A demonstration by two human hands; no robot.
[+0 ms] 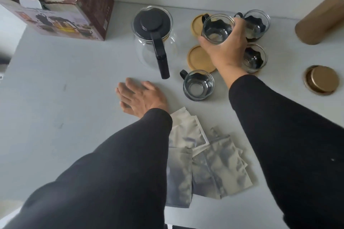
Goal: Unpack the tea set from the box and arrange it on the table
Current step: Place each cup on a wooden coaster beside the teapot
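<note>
My right hand point(226, 46) grips a glass cup with a black handle point(216, 28), held over a round bamboo coaster point(197, 22) at the back of the grey table point(74, 89). A second bamboo coaster point(199, 58) lies bare just in front. Two more glass cups point(257, 23) point(255, 57) stand right of my hand. Another cup point(198, 84) stands nearer, off any coaster. The glass teapot with black lid and handle point(152, 37) stands to the left. My left hand point(142, 96) rests flat on the table. The red tea set box point(61, 2) stands at the back left.
Several silver foil packets point(208, 160) lie in a pile near the front edge between my arms. A gold cylindrical tin point(320, 22) lies at the far right, its round lid point(322, 80) on the table below it. A wall runs behind the table.
</note>
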